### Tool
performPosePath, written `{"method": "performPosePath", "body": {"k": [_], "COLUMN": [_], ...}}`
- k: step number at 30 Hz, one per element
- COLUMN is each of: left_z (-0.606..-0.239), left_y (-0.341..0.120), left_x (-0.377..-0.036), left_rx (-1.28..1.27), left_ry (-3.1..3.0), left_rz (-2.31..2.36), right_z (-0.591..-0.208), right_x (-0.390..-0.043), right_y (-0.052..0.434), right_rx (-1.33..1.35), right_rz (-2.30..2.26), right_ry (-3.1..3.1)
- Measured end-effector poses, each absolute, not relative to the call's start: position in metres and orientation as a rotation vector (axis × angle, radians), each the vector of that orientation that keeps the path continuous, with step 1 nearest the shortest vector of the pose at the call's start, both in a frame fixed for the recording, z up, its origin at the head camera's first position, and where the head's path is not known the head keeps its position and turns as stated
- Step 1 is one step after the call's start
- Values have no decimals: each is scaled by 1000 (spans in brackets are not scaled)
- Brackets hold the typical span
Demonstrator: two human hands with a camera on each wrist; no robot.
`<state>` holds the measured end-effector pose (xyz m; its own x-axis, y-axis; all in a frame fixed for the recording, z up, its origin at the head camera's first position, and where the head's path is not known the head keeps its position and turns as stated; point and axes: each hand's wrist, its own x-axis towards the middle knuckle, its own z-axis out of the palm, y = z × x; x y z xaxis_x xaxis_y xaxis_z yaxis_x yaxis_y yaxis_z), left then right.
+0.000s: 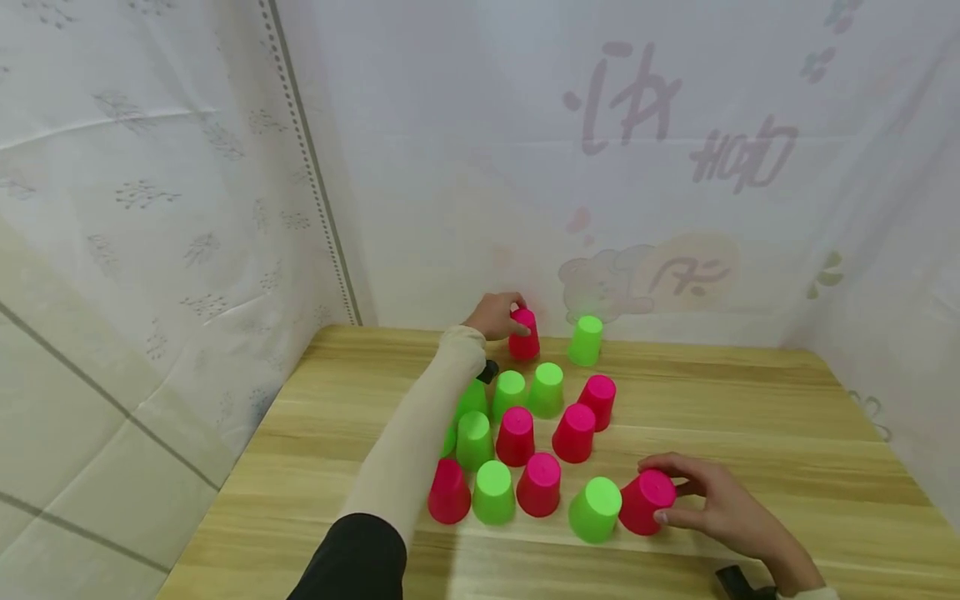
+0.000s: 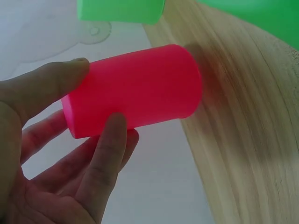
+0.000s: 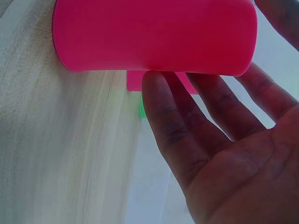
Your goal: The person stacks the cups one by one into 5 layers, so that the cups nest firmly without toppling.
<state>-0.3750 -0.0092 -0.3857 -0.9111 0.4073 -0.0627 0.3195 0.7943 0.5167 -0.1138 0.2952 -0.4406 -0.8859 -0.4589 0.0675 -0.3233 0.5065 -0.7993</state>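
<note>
Cups (image 1: 515, 437) on table (image 1: 720, 408), backdrop (image 1: 457, 183) behind

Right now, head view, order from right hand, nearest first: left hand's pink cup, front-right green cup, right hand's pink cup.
1. Pink cup in right hand.
2. Front-right green cup, just left.
3. Pink cup in left hand, far back.

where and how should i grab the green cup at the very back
I'd grip the green cup around its upper wall, coming from above and its right. It stands upright, mouth down, narrowing toward its closed top, so the upper part should be easiest to span. The left hand holds a pink cup to its left.
</note>
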Motion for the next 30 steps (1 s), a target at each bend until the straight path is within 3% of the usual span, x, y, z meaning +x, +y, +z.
{"method": "performPosePath", "body": {"k": [30], "left_z": [-393], "left_y": [38], "left_x": [-388], "left_rx": [700], "left_ry": [2876], "left_rz": [417], "right_z": [-450], "right_x": [-119], "right_y": [291], "right_rx": [-616], "right_rz": [-1326], "right_ry": [2577]}}
